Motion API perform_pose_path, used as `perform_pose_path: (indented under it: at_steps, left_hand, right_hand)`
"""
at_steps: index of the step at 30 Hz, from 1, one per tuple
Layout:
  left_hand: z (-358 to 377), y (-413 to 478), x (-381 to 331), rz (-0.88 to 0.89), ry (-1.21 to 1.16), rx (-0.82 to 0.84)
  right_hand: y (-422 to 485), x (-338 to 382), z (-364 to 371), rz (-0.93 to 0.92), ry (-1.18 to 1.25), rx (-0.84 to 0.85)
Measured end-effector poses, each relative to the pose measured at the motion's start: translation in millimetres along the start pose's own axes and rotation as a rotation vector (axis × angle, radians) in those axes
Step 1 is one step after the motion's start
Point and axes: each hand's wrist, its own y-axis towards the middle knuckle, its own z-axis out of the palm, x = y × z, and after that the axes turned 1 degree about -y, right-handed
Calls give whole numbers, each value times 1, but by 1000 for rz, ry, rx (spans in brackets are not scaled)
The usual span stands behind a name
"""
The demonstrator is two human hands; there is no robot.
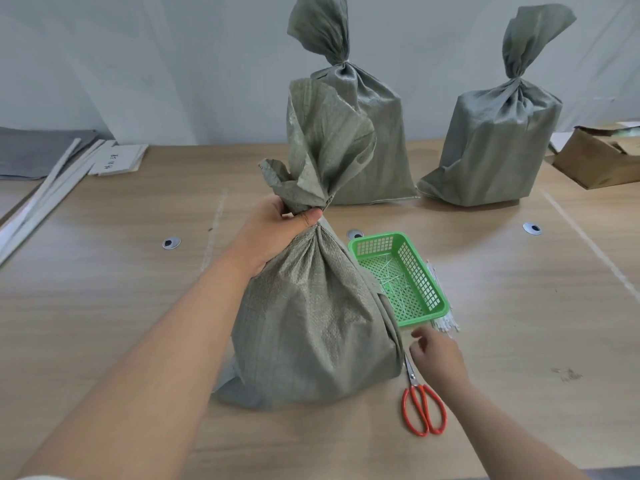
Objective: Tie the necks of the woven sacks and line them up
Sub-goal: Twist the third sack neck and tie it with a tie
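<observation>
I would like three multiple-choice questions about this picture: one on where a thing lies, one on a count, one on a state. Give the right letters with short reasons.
1. Where do the scissors lie?
A. on top of the near sack
B. on the table, right of the near sack
C. in the left hand

2. How many sacks stand on the table?
A. three
B. two
C. four

3. What is the state of the near sack's neck?
A. spread wide open
B. tied and let go
C. gathered and gripped by the left hand

Answers:
1 B: the red handles rest on the wood beside the near sack's base.
2 A: the near sack plus the two back sacks.
3 C: the left hand's fingers curl round the bunched neck.
</observation>
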Motion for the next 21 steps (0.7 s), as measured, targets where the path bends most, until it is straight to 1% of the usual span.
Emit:
perform_pose_path:
  at_steps: [1, 2, 3, 5, 6, 9, 12, 15, 18, 21]
  left_hand:
    - [-2, -2, -1, 15, -4, 5]
    - [-4, -4, -2, 30, -6, 10]
    - [-5, -6, -3, 49, -3, 17]
    - [-7, -10, -6, 83, -3, 34]
    - [-7, -14, -9, 96, -3, 45]
    - [-5, -21, -13, 142, 106, 73]
    - [-9, -30, -14, 173, 305, 81]
    - [-26, -38, -3, 168, 407, 8]
    - [-46, -56, 17, 101, 403, -74]
    - [-60, -68, 38, 90, 493, -174]
  right_hand:
    - [4, 15, -13, -57, 155, -77]
    - [6, 34, -28, -112, 290, -117]
    - [7, 53, -41, -165, 413, -118]
    - [2, 90, -65, -279, 625, -41]
    - [-3, 108, -75, -349, 687, 9]
    - [-17, 150, -91, -542, 686, 145]
    - [-28, 181, -95, -642, 657, 203]
    - [-25, 184, -90, -635, 660, 208]
    - [-19, 172, -86, -554, 654, 240]
    - [-12, 159, -79, -471, 567, 275]
